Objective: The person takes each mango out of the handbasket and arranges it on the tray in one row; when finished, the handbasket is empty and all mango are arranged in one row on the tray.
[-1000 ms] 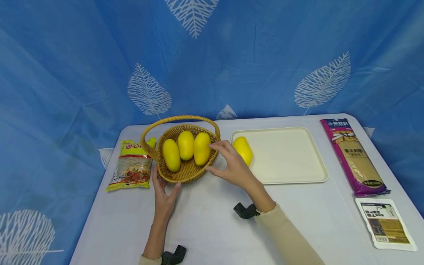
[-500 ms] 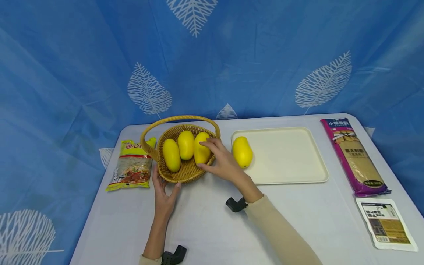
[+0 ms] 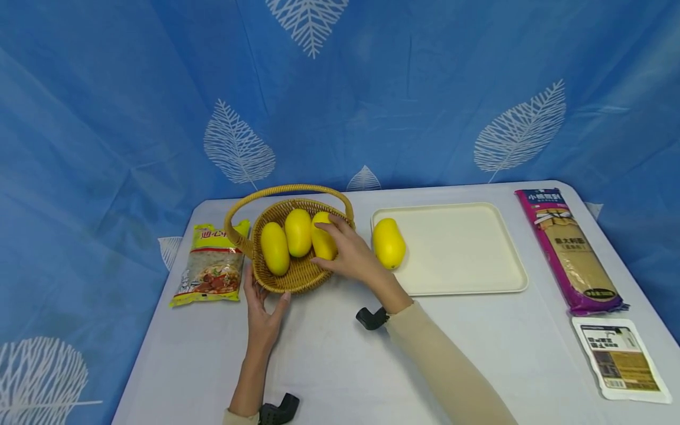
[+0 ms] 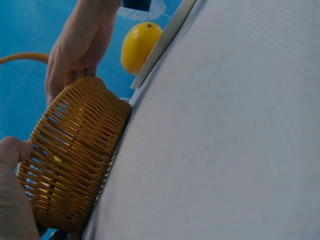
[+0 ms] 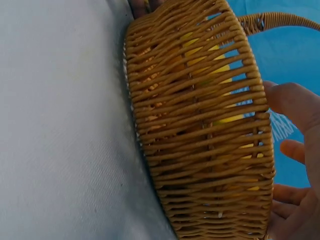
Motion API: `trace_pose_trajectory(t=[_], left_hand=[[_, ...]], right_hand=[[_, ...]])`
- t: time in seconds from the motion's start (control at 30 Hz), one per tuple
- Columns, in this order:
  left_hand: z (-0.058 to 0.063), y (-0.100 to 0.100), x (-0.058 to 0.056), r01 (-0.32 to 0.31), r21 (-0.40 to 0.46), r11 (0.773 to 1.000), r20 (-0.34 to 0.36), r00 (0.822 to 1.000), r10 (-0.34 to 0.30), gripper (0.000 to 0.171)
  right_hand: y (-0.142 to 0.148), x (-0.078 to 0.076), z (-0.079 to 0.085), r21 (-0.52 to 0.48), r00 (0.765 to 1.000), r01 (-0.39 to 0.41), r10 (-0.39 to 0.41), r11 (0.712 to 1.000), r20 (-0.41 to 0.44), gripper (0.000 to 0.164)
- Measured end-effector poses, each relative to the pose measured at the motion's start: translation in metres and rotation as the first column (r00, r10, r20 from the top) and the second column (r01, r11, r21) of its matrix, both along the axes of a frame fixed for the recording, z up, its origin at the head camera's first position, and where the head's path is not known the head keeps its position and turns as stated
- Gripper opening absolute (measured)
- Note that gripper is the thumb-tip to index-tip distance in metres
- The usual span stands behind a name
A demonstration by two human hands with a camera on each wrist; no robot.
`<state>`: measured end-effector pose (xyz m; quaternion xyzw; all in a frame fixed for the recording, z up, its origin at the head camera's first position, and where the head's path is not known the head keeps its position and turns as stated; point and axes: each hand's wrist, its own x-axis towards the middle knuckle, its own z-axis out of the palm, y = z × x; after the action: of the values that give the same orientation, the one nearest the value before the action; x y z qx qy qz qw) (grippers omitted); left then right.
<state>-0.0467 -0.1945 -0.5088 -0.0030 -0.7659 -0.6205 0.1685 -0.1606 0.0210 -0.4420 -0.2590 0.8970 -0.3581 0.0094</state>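
Observation:
A wicker basket [image 3: 294, 284] with a tall arched handle sits on the table, left of centre, with three yellow mangoes in it. My left hand [image 3: 261, 316] holds the basket by its near left side; in the left wrist view the thumb [image 4: 17, 150] presses on the rim. My right hand [image 3: 350, 251] reaches over the right rim and grips the rightmost mango [image 3: 321, 241], fingers across its far end and thumb at its near end. In the right wrist view the basket wall [image 5: 205, 130] hides most of the fruit.
Right of the basket, another mango [image 3: 389, 243] lies on the left end of a cream tray [image 3: 457, 248]. A yellow food bag [image 3: 212, 265] is at the left. At the right lie a purple noodle pack [image 3: 571, 254] and a white pouch [image 3: 620, 360]. Behind hangs a blue curtain [image 3: 414, 100].
My right hand has moved left over the basket's rim and closed round the rightmost mango, uncovering the mango on the tray. The left hand and basket have stayed put.

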Motion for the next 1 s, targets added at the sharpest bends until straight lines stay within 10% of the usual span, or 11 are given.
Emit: trace_pose_trajectory(t=[0.4, 0.7, 1.0], left_hand=[[0.003, 0.0, -0.001, -0.007, 0.001, 1.0, -0.003, 1.0, 0.007, 0.094], [0.028, 0.008, 0.005, 0.012, -0.009, 1.0, 0.001, 1.0, -0.012, 0.093], [0.004, 0.002, -0.001, -0.006, 0.002, 1.0, 0.018, 1.0, 0.006, 0.096]], right_hand=[[0.001, -0.006, 0.0, 0.075, 0.998, -0.056, 0.053, 0.996, 0.03, 0.072], [-0.002, -0.012, 0.006, 0.158, 0.996, -0.09, 0.085, 0.983, 0.035, 0.073], [-0.004, -0.017, 0.009, 0.207, 0.993, -0.099, 0.084, 0.973, 0.079, 0.082]])
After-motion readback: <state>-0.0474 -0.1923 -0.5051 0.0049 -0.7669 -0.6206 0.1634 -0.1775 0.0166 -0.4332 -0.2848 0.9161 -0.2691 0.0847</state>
